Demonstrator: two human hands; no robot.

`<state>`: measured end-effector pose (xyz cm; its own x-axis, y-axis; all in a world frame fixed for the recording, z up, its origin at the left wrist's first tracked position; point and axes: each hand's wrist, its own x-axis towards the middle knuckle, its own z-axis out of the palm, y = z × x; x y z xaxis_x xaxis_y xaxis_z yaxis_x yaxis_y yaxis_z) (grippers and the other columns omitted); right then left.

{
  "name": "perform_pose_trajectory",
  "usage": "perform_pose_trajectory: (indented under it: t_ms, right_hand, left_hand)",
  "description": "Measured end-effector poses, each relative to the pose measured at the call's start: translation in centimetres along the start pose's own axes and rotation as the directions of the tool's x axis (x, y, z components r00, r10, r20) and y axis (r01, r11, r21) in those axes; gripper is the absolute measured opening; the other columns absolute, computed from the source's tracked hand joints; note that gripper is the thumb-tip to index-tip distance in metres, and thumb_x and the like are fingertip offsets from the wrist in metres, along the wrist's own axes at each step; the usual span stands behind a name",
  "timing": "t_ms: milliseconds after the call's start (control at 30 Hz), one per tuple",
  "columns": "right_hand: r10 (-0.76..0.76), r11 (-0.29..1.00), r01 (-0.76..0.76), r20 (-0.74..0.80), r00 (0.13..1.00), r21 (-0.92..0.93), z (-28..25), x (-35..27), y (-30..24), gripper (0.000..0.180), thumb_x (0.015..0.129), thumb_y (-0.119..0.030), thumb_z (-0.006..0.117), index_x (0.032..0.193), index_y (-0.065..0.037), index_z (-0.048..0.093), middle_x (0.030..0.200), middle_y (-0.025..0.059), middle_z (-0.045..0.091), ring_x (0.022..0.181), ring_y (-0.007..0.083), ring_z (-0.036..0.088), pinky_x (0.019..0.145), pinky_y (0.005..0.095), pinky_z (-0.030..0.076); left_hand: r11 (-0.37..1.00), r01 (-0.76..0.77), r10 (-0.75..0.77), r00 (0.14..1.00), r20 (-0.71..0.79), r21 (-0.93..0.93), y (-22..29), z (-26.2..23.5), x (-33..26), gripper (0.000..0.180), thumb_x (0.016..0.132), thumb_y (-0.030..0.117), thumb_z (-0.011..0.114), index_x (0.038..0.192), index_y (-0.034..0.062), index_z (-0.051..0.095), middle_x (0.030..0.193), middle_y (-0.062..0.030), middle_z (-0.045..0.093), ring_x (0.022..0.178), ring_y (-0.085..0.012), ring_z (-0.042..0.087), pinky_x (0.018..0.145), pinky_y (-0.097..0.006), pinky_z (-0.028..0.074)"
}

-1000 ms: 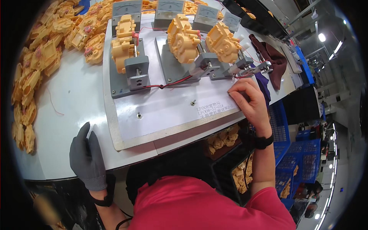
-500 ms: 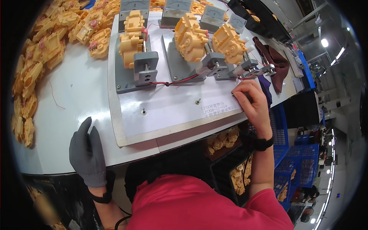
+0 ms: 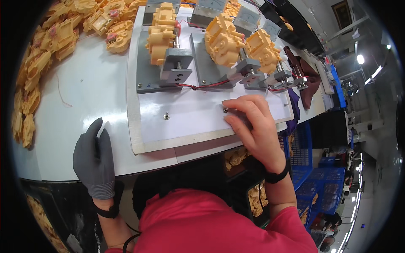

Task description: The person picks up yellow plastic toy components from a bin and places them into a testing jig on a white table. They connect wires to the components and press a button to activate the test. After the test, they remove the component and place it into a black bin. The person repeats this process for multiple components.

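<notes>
Head view: right hand (image 3: pixel 257 128) bare, thumb and forefinger slightly parted around a small switch (image 3: pixel 225 110) on the near part of the white board (image 3: pixel 194 126) — can't tell if they press it. Left hand (image 3: pixel 93 158) gloved, fingers loosely spread, nothing seen in it, at the table (image 3: pixel 55 162)'s near left. Likely best: light fingertip touch on the lever, knuckles off the red-and-black wires (image 3: pixel 213 85). Second switch (image 3: pixel 166 116) to its left. Farther back — three yellow plastic housings (image 3: pixel 222 42) on grey stands (image 3: pixel 147 78); pile of yellow parts (image 3: pixel 57 40) far left.
</notes>
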<state>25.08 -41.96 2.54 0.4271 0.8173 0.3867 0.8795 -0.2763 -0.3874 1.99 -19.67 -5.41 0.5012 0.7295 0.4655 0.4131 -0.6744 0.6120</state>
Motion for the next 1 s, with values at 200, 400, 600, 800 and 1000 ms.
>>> perform_pose_trajectory:
  t_ms: [200,400,600,800,1000]
  right_hand:
    - [0.002,1.000,-0.001,-0.027,1.000,0.022,0.8,-0.1,0.5,0.018,0.084,0.000,0.072,0.101,-0.003,0.068,0.096,0.0090,0.060,0.088,0.0211,0.059,0.075,0.0300,0.048]
    - [0.007,1.000,-0.006,-0.048,0.999,0.016,1.0,-0.1,0.4,0.015,0.083,0.001,0.072,0.097,-0.003,0.068,0.095,0.0087,0.060,0.087,0.0207,0.059,0.075,0.0293,0.048]
    - [0.010,1.000,-0.010,-0.084,0.996,-0.005,1.2,-0.2,0.3,0.019,0.081,-0.001,0.074,0.098,-0.005,0.069,0.096,0.0079,0.061,0.090,0.0245,0.058,0.078,0.0339,0.046]
    - [-0.107,0.993,0.104,-0.075,0.991,-0.050,1.8,0.2,-3.1,0.032,0.078,-0.004,0.077,0.108,-0.009,0.068,0.098,0.0075,0.061,0.091,0.0250,0.057,0.079,0.0352,0.044]
    - [-0.130,0.989,0.129,0.005,0.992,0.078,4.5,2.5,-5.8,0.035,0.079,-0.005,0.076,0.113,-0.007,0.068,0.096,0.0065,0.061,0.086,0.0253,0.055,0.078,0.0365,0.044]
  left_hand:
    - [1.000,0.002,-0.002,1.000,-0.002,0.022,0.3,-0.1,0.0,0.026,0.089,0.005,0.066,0.115,0.0063,0.070,0.069,-0.0044,0.050,0.062,-0.0162,0.048,0.061,-0.031,0.042]
    - [0.999,-0.024,0.024,1.000,-0.007,0.033,0.3,-0.2,0.1,0.025,0.089,0.005,0.067,0.114,0.0072,0.070,0.067,-0.0044,0.049,0.061,-0.0166,0.047,0.061,-0.031,0.041]
    - [0.999,-0.031,0.031,0.999,-0.016,0.031,0.2,-0.4,0.2,0.025,0.087,0.005,0.068,0.112,0.0078,0.070,0.066,-0.0045,0.049,0.059,-0.0177,0.048,0.059,-0.032,0.040]
    - [0.996,-0.055,0.057,0.998,-0.021,0.074,0.1,-0.4,0.4,0.025,0.086,0.005,0.069,0.110,0.0102,0.070,0.064,-0.0035,0.047,0.058,-0.0183,0.047,0.057,-0.033,0.040]
    - [0.994,-0.035,0.037,0.999,-0.018,0.108,0.0,-0.5,0.2,0.026,0.085,0.007,0.070,0.110,0.0109,0.071,0.065,-0.0028,0.047,0.059,-0.0179,0.048,0.057,-0.033,0.040]
